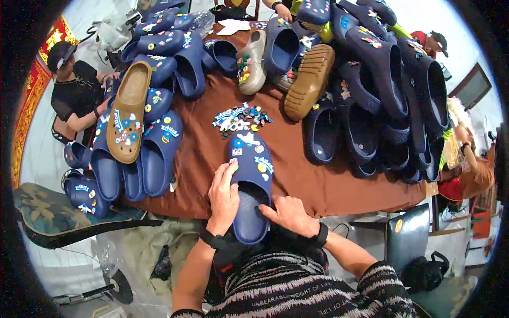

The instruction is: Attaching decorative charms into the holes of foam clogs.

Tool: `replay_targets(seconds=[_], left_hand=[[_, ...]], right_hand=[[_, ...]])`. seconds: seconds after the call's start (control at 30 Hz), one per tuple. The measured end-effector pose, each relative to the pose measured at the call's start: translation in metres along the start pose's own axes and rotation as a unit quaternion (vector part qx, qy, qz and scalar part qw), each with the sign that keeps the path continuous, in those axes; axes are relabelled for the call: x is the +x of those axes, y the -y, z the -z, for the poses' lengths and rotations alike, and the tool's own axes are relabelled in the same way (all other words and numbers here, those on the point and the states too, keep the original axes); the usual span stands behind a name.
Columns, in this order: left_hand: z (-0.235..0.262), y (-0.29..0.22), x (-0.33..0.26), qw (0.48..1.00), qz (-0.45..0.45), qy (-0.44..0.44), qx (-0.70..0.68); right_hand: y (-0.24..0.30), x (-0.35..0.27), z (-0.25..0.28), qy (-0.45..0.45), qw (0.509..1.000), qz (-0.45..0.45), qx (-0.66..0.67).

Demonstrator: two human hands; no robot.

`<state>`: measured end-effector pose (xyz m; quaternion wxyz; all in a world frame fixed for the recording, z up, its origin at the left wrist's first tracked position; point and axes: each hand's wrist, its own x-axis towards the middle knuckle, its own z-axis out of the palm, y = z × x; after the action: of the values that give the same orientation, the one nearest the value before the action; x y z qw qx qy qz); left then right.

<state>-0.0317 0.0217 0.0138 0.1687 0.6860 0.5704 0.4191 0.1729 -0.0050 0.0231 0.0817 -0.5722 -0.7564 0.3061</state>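
Your left hand [224, 199] lies along the left flank of the navy clog [250, 183], its grip spread, fingers extended toward 12 o'clock and the fingertips touching the rim near the charms. Your right hand [289, 214] rests at the clog's heel end, at 4 o'clock from the shoe's opening, grip likewise spread, with the index finger laid on the heel rim; neither hand pinches anything. The clog sits toe-away at the near edge of the brown-covered surface [201, 153], its heel overhanging toward you, and coloured charms stud its toe. At 12 o'clock from the toe, just beyond it, lies a loose heap of charms [241, 117]. At 9 to 10 o'clock, a row of navy clogs [154, 153] carries a tan clog [127, 114] on top. From 1 to 3 o'clock rises a tall pile of navy clogs [382, 90], with one tan clog sole-up [310, 79] against it. Another person [74, 87] sits at 10 o'clock.
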Motion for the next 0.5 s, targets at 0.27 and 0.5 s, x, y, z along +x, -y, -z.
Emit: replay_targets(seconds=[0.27,0.5], left_hand=[[0.051,-0.055,0.010,0.999,-0.040,0.035,0.006],[0.105,-0.170,0.019,0.822,-0.163,0.204,-0.506]], right_hand=[[-0.003,-0.007,-0.004,0.007,0.997,-0.009,0.073],[-0.018,-0.003,-0.008,0.064,0.995,-0.035,0.062]])
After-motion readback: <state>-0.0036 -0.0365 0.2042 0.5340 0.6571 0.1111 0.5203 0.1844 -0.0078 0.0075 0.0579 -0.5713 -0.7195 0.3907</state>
